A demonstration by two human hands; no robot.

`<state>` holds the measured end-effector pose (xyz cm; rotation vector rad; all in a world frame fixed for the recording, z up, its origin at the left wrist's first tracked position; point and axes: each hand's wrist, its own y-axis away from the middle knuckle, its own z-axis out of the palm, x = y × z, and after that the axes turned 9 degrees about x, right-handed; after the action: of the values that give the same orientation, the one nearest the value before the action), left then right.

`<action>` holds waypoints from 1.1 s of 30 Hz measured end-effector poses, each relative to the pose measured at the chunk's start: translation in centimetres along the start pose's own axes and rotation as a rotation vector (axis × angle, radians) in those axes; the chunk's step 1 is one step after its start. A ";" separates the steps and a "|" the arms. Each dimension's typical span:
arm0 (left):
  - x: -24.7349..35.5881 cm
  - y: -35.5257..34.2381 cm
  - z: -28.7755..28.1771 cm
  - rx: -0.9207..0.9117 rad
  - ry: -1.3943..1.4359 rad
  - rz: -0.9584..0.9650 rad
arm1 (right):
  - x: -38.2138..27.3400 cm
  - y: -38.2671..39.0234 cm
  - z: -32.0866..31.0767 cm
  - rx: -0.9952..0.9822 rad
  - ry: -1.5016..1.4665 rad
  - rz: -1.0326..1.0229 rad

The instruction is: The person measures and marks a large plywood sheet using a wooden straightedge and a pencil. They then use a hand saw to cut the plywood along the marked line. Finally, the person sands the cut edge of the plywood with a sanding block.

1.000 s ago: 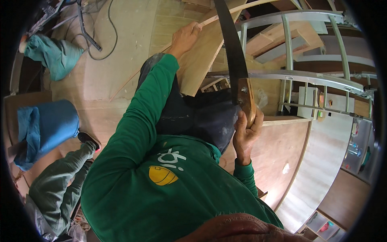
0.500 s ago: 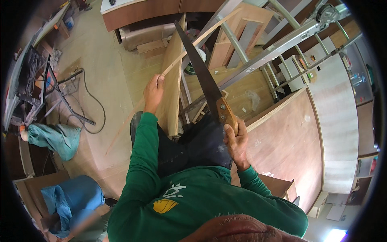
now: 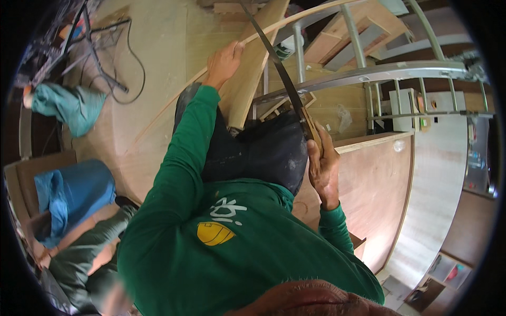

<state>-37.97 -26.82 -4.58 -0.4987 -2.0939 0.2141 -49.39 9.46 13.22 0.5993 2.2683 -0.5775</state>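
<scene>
Visibly, the right hand [image 3: 323,167] is clamped on one handsaw [image 3: 286,79], long, dark-bladed and brown-handled, near the right thigh [image 3: 276,158], while the left hand [image 3: 224,63] grips one thin, pale wood strip [image 3: 275,26] crossing one broader board [image 3: 245,87].

White lettering [image 3: 227,211], yellow emblem [image 3: 215,234], on green shirt [image 3: 263,247]

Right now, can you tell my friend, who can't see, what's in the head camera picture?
A person's right hand grips a saw by its wooden handle; their left hand holds a thin wooden strip. They wear a green shirt, and a metal ladder is at upper right.
</scene>
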 end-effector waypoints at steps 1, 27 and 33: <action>0.0 0.0 -0.5 0.017 0.002 0.011 | -0.4 0.3 -0.6 -0.041 0.029 0.001; -1.3 1.1 -2.1 0.136 0.062 -0.118 | -2.6 5.0 -5.5 -0.133 0.232 -0.109; -1.0 1.0 -2.3 0.135 0.055 -0.183 | -2.8 5.5 -6.8 -0.175 0.334 -0.195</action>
<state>-35.28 -26.50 -4.46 -0.2280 -2.0411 0.2307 -47.98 16.90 18.42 0.4131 2.6800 -0.3858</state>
